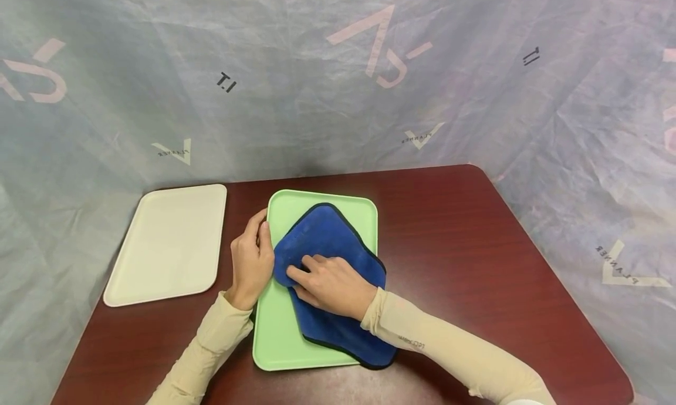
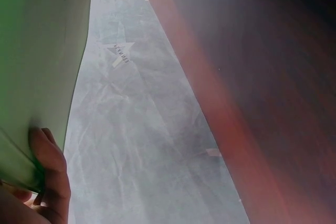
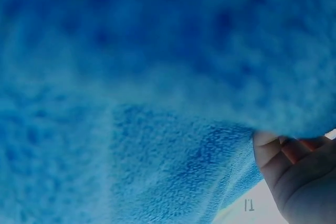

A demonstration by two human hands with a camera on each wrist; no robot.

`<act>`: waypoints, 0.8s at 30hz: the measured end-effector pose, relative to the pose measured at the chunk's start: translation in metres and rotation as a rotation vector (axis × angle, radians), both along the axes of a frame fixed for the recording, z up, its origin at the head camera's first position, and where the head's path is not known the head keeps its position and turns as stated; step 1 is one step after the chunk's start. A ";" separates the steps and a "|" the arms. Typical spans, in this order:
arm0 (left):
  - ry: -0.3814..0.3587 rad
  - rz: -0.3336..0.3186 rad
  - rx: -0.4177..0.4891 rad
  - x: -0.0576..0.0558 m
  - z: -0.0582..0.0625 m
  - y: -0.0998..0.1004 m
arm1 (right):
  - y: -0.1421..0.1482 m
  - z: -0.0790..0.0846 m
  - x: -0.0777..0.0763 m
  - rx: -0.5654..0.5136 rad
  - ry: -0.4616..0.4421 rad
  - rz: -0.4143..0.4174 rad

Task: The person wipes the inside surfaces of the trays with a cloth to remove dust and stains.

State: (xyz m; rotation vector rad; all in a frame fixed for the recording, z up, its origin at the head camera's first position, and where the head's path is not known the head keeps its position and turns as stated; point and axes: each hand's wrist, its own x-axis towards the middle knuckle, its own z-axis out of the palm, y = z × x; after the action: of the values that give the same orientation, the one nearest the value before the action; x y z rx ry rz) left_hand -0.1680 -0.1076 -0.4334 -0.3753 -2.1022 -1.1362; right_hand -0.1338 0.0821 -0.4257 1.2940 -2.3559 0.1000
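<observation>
A light green tray (image 1: 280, 340) is at the middle of the table, and my left hand (image 1: 252, 261) grips its left rim. From the left wrist view, the fingers (image 2: 51, 169) curl against the tray's underside (image 2: 42, 61), which is raised above the table. Across the tray's face lies a blue plush cloth (image 1: 327, 232) with black edging, its lower corner hanging past the rim. My right hand (image 1: 335, 284) holds the cloth with bent fingers near the tray's left side. Blue pile (image 3: 157, 156) fills most of the right wrist view and hides the fingertips.
A cream-white tray (image 1: 174, 240) lies to the left on the dark red table (image 1: 449, 246). Grey printed sheeting (image 1: 296, 88) hangs behind the table and along both sides.
</observation>
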 end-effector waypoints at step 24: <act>-0.004 0.014 0.003 0.000 -0.002 -0.002 | 0.059 -0.015 0.007 -0.023 -0.097 -0.061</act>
State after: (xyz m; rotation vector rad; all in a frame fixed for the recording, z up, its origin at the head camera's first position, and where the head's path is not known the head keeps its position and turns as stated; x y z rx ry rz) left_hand -0.1679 -0.1101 -0.4353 -0.3569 -2.1037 -1.1328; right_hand -0.1268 0.1412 -0.4405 1.2308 -2.4665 0.1737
